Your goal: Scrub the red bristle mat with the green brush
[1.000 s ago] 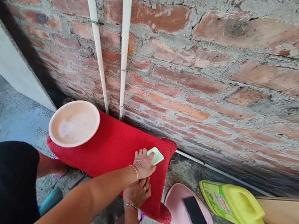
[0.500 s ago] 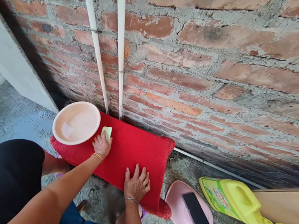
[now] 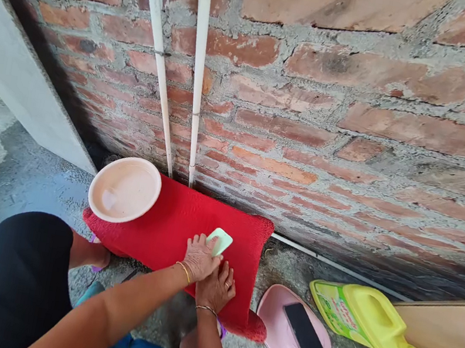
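My left hand [image 3: 200, 260] is closed on a pale green scrubbing brush [image 3: 221, 240]; its smooth back faces up and its underside is hidden. The brush rests on a wet-looking red cloth [image 3: 190, 214] with fuzzy ends, spread along the foot of the wall. Close beside it, my right hand [image 3: 215, 290] lies flat on the cloth's near right part, fingers spread. My left wrist and palm edge overlap the right hand's thumb side. A pale pink basin [image 3: 124, 194] with clear water stands on the cloth's left end.
Behind the cloth rises a brick wall [image 3: 285, 126] with two white pipes [image 3: 199, 67]. To the right are a pink stool or lid [image 3: 275, 318] bearing a dark phone-like slab [image 3: 307, 338], and a yellow detergent jug [image 3: 369, 318] on its side. A grey panel [image 3: 31, 69] leans at left.
My left hand has slid the brush to the right across the red cloth, from beside the basin to just by my right hand. The right hand has stayed in place.
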Demonstrator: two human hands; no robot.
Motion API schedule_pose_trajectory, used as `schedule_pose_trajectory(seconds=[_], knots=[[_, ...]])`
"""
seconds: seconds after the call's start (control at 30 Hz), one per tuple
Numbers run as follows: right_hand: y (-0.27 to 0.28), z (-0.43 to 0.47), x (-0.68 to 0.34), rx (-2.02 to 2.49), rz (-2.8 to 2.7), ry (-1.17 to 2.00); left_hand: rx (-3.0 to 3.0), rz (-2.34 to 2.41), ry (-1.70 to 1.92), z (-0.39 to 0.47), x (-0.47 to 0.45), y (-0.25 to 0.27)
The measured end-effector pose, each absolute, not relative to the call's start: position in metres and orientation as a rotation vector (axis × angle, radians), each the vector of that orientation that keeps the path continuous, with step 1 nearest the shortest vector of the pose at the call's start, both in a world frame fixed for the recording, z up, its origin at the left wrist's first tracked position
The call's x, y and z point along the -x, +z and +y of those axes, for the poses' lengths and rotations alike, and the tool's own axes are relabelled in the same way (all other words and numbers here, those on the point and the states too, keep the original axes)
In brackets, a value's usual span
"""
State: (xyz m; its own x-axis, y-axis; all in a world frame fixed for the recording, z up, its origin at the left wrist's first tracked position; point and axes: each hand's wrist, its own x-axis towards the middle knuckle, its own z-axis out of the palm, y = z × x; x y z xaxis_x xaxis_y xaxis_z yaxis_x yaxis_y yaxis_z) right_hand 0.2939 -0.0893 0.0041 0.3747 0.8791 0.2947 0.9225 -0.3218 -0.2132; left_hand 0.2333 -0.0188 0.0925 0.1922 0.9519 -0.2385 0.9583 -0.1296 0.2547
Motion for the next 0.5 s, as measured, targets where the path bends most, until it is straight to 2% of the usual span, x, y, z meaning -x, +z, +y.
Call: schedule_pose_trajectory(seconds=[0.2,0.3,0.4,0.5], knots=[[0.014,-0.086,-0.290,2.295,-1.548,-0.223,-1.979,2.309,-0.018,-0.006,-0.136,0.094],[0.015,-0.086,-0.289,2.302,-1.557,-0.222,-1.910,2.438,-0.048,-0.012,-0.116,0.085],[0.017,-0.086,-0.290,2.320,-1.577,-0.191,-1.953,2.387,-0.053,-0.027,-0.132,0.073],[0.018,-0.086,-0.291,2.335,-1.600,-0.170,-2.120,2.142,-0.041,-0.046,-0.164,0.065]])
